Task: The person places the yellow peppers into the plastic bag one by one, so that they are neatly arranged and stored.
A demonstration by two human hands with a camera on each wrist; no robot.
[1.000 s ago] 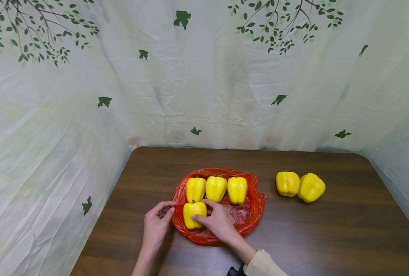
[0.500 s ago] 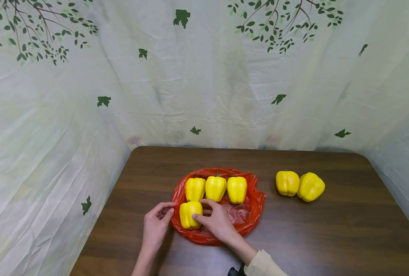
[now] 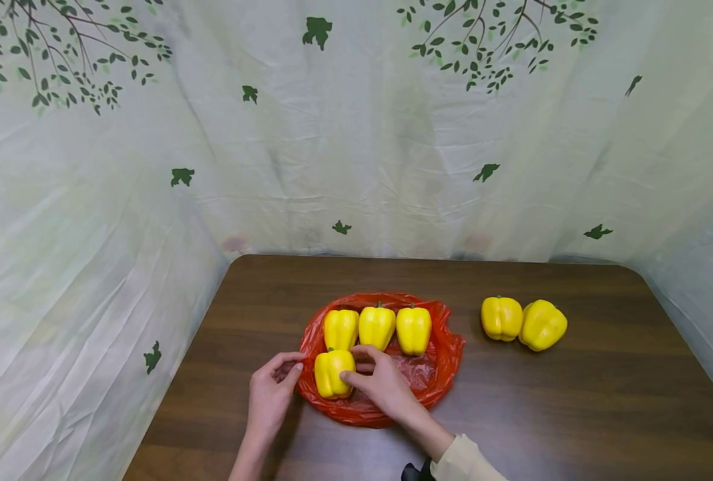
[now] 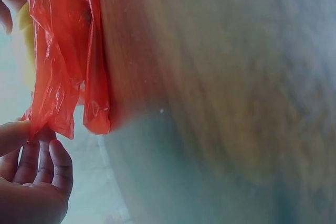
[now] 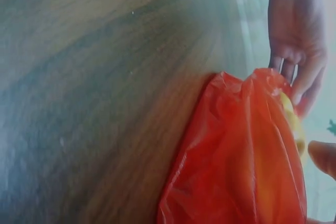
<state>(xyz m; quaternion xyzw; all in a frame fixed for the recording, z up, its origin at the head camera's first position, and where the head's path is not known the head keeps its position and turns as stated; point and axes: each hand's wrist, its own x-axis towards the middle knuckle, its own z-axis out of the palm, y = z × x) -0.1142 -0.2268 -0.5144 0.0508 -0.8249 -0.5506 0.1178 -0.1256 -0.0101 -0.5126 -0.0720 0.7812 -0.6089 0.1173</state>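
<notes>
My left hand (image 3: pixel 271 386) pinches the left rim of a red plastic bag (image 3: pixel 362 417), whose mouth is spread wide on the table. In the left wrist view, thumb and fingertips (image 4: pixel 44 148) meet on the bag's edge. Inside, at the front left, a yellow bell pepper (image 3: pixel 334 375) stands upright, stem up. Close at its right side is my right hand (image 3: pixel 386 384), fingers loosely bent behind it. The right wrist view shows a small gap between the right thumb (image 5: pixel 323 157) and the pepper. Behind it, three more yellow bell peppers (image 3: pixel 377 329) stand in a row.
Two further yellow bell peppers (image 3: pixel 501 318) lie side by side on the brown wooden table (image 3: pixel 543 401), right of the bag. A pale curtain (image 3: pixel 380 133) printed with leaves hangs behind the table's far edge. A black object (image 3: pixel 416 471) shows near the right cuff.
The front bell pepper has shifted a little left inside the bag. The right thumb, over its front before, has since drawn back to its right edge. The left hand keeps its place.
</notes>
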